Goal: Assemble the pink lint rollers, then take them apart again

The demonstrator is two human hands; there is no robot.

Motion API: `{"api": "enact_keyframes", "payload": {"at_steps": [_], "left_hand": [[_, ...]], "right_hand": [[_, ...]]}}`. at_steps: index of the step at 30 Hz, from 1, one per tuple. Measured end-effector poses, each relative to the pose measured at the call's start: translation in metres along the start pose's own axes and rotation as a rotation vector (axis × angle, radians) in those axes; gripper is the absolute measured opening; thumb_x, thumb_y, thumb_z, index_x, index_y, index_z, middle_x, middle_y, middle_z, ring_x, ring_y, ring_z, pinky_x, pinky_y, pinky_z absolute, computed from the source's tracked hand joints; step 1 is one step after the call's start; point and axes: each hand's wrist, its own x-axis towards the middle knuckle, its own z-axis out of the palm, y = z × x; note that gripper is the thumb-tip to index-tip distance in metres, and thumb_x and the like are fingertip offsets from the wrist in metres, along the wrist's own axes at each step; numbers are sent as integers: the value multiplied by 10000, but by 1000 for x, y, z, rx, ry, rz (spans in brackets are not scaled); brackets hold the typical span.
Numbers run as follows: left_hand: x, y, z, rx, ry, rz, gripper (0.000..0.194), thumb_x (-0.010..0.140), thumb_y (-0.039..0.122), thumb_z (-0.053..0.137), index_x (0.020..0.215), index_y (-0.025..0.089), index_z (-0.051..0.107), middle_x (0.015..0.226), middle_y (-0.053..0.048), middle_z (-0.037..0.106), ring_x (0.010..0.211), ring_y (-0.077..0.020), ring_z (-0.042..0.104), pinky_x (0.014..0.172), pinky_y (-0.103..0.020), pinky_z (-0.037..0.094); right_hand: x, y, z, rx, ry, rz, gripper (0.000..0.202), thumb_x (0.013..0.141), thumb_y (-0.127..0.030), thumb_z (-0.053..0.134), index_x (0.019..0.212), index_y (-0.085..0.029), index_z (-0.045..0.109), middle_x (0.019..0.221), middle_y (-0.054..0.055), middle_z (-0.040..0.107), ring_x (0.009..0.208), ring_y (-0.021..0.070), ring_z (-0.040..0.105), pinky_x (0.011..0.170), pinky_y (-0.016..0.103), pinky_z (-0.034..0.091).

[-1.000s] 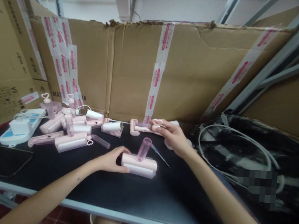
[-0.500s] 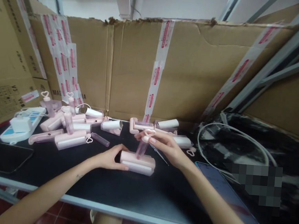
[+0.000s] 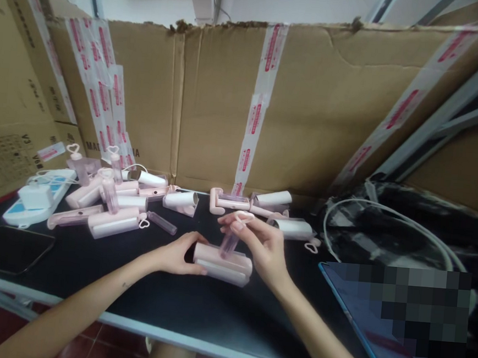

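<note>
pink roller [image 3: 221,261] sits near the middle of the bench [image 3: 212,315], in front of the person. long axis of the barrel runs roughly left-right across the bench, right end a touch closer to the near edge. handle tube [image 3: 228,244] comes up off the top of the barrel, crosswise to it, upper end leaning slightly right. heart-loop cap [image 3: 244,218] is at the tube's upper end, loop at the top. can't tell whether the cap is seated, fingers hide the joint.

looks: barrel is pale pink, smooth, with a lighter, whitish band along the near side. tube is translucent, darker pink. cap is opaque pale pink.

left hand [image 3: 175,255]: half-curled in a c around the barrel's left end, thumb on the near side, fingers behind, steadying it. right hand [image 3: 267,248]: fingers pinched together on the cap, right over the tube.

around it: left rear has a pile of similar pink rollers [image 3: 113,221], some with heart tops upright, plus a loose clear-pink tube [image 3: 163,224] on the bench. right rear has more pink parts and a white roll [image 3: 293,228]. power strip [image 3: 18,216] and dark phone [image 3: 8,249] far left. taped cardboard [image 3: 211,116] stands behind.
</note>
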Motion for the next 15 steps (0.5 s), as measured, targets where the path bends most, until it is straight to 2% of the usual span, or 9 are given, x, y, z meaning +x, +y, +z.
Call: {"api": "enact_keyframes", "payload": {"at_steps": [3,8,12,15], "left_hand": [[-1,2,1,14,16,8,602,662,408,725,1156,179,468,1155,-108,535,1077,-262,523,951,-387,397],[-2,4,-1,26,8,3,595,673,397,720,1157,169,459,1167,-117,527,1088,-257,516,959,-387,393],[-2,5,-2,36,-5,-7,604,683,419,707,1169,168,451,1175,-118,520,1099,-260,512,964,-389,390],[-2,5,-2,31,-1,-3,591,687,415,705,1168,185,450,1176,-109,522,1096,-259,514,962,-403,391]], "right_hand": [[0,-2,5,-13,31,4,184,823,-317,591,764,-175,692,779,38,686,683,169,646,657,288,532],[2,-2,5,0,40,28,211,815,-360,590,808,-165,671,886,64,694,689,182,654,664,317,532],[3,0,3,-50,-22,26,247,817,-386,581,797,-157,672,818,69,692,689,199,655,672,332,527],[2,3,3,33,-13,33,241,829,-387,568,859,-165,657,916,78,694,691,200,668,686,339,532]]}}
